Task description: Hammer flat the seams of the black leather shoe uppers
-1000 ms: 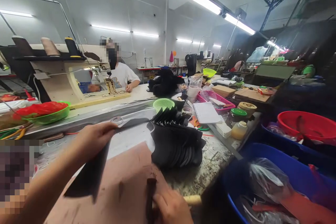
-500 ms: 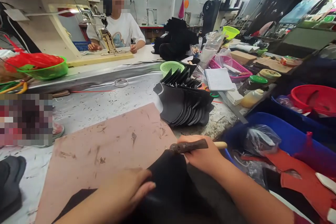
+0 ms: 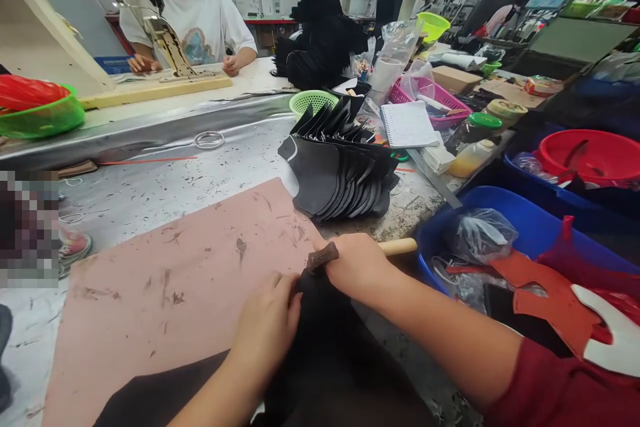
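My right hand [image 3: 357,267] is wrapped round a hammer [image 3: 398,247], with its pale wooden handle sticking out to the right and its dark, worn head [image 3: 323,257] out to the left. The hammer head is at the upper tip of a black sheet piece [image 3: 330,340], leather-like, draped toward me. Close by on the left, my left hand [image 3: 270,320] grips the edge of that piece, thumb and fingers closed in. Beneath lies a pinkish work board [image 3: 200,260] with dark scuffs. Part of the black piece is hidden under my left forearm.
Ahead stands a fanned stack of black cut pieces [image 3: 345,173], with a green basket [image 3: 313,103] and a notebook [image 3: 409,124] nearby. Blue tubs [image 3: 480,203] of scraps flank the right. A co-worker [image 3: 193,20] sits behind a sewing machine [image 3: 45,27] at the back left.
The hammer head has dropped and turned at the piece's tip. My left hand has moved up closer to the right hand. The view has shifted, so the surroundings sit higher and further left.
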The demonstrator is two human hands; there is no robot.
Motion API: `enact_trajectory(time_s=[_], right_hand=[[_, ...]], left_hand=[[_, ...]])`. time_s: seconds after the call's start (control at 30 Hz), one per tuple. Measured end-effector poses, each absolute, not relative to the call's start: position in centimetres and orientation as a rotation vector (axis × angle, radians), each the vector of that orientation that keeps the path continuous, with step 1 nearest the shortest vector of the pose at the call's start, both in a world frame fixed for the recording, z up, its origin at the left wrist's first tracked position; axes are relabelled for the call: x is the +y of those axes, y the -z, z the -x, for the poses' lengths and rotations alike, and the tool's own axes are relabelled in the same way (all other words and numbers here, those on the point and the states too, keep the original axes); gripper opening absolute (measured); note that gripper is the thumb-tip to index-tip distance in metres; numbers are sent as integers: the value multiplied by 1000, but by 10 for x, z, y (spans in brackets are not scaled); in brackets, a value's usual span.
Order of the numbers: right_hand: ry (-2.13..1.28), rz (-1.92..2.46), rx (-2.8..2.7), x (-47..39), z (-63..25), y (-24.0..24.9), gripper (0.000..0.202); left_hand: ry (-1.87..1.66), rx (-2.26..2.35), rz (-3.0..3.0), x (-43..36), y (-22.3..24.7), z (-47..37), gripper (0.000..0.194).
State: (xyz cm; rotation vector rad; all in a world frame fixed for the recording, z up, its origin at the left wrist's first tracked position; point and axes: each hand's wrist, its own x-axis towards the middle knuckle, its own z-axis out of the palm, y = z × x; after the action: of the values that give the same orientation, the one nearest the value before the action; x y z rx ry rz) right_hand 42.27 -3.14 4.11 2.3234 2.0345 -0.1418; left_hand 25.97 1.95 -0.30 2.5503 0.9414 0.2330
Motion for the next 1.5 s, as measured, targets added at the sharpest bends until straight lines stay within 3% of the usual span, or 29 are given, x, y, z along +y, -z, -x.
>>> enact_trajectory(time_s=[0.43,0.7,1.03,1.3,1.5], right_hand=[[77,-2273,2109,-28,-421,-45,22],[40,-2246,2253,-25,-421,-54,19],[172,-2244,2079,-20,-433,-48,22],[245,-2247,2106,-29,-425,-46,22],[228,-2304,2123,-34,-416,-50,20]], left_hand=[[-384,739,-2793,19,5,-260,22],[-226,598,-3081,17,2,-261,26],[-276,671,-2876,24,4,-260,20],[-321,622,-2822,27,2,-253,25],[-206,595,-2823,28,-1,-245,22]])
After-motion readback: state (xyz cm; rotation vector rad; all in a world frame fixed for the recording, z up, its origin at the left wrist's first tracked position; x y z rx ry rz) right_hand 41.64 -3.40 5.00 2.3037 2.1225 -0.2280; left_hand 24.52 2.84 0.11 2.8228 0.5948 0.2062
